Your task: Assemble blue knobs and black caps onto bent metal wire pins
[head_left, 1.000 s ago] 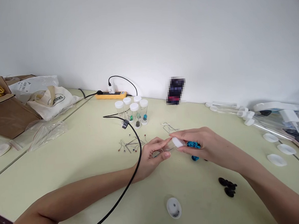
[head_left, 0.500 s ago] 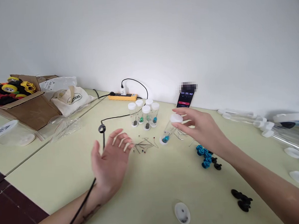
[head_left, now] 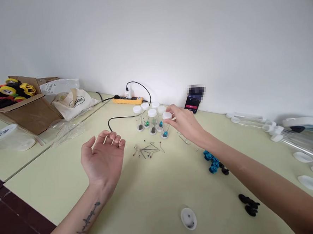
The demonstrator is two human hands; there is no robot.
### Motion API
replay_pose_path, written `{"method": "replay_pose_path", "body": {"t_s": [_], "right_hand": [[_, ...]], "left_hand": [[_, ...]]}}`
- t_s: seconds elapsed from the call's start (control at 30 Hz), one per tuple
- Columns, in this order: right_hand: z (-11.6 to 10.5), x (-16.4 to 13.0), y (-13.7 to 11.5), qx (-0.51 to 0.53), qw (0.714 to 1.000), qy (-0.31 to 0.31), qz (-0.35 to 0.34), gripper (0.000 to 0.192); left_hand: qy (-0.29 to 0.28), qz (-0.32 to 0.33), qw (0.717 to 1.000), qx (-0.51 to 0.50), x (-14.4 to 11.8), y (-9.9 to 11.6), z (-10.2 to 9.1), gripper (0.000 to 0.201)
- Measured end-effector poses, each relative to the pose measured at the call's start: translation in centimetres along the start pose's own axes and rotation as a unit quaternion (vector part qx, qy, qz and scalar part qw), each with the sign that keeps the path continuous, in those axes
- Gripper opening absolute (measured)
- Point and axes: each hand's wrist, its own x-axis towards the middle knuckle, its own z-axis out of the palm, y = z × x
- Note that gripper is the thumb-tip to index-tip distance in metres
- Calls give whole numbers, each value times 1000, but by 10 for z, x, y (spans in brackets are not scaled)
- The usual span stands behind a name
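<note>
My right hand [head_left: 184, 120] pinches the white cap of a clear capped tube [head_left: 165, 127], which stands upright with a blue piece in its bottom. Close beside it on the table are several similar tubes [head_left: 153, 121] with white caps and dark, green or blue pieces inside. My left hand [head_left: 103, 155] is held palm up over the table, fingers loosely curled and apart, with nothing in it. Between the hands lies a pile of thin bent metal rods [head_left: 145, 151] with small coloured ends.
Blue knobbed pieces [head_left: 212, 161] and black discs [head_left: 249, 204] lie below my right forearm. A white round cap [head_left: 188, 219] sits at the front. Clear tubes [head_left: 301, 140] lie at the right. Behind are a power strip [head_left: 127, 100] and phone [head_left: 194, 100]; a cardboard box [head_left: 31, 115] stands left.
My right hand has carried the tube left and back to the group, and it now stands upright instead of tilted. My left hand has drawn left, its fingers more curled.
</note>
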Motion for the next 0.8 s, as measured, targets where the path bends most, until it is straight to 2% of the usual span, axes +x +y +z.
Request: {"method": "replay_pose_path", "body": {"t_s": [0.1,0.17,0.23,0.27,0.3,0.37,0.4,0.5,0.57,0.67,0.73,0.8], "right_hand": [[-3,-2,-1,23,1000,-9,17,29],[-11,-6,-3,36,999,-4,25,33],[-25,-14,-4,37,998,14,39,33],[-33,-20,-3,33,998,22,51,32],[-42,-27,-1,27,997,26,68,30],[-62,-43,8,13,994,20,105,25],[-72,-52,15,7,992,11,128,24],[-104,-83,43,-11,974,-35,225,30],[-125,-106,65,-17,955,-66,289,34],[-154,-140,99,-43,916,-91,389,34],[-169,-161,120,-73,885,-95,450,31],[-180,-178,143,-101,854,-126,494,31]], "left_hand": [[-140,63,983,105,-3,-14,15,21],[-266,113,936,202,-7,-29,20,26],[-415,171,849,278,-11,-50,23,25],[-496,204,788,301,-12,-62,24,22],[-552,269,731,298,-13,-76,25,19],[-611,378,634,285,-13,-106,27,13],[-625,400,604,289,-12,-120,27,11],[-655,401,564,303,-13,-157,26,8],[-668,381,562,306,-16,-171,22,5],[-680,378,560,286,-21,-174,14,7],[-683,366,564,285,-22,-170,9,9],[-693,352,560,287,-21,-165,6,11]]}}
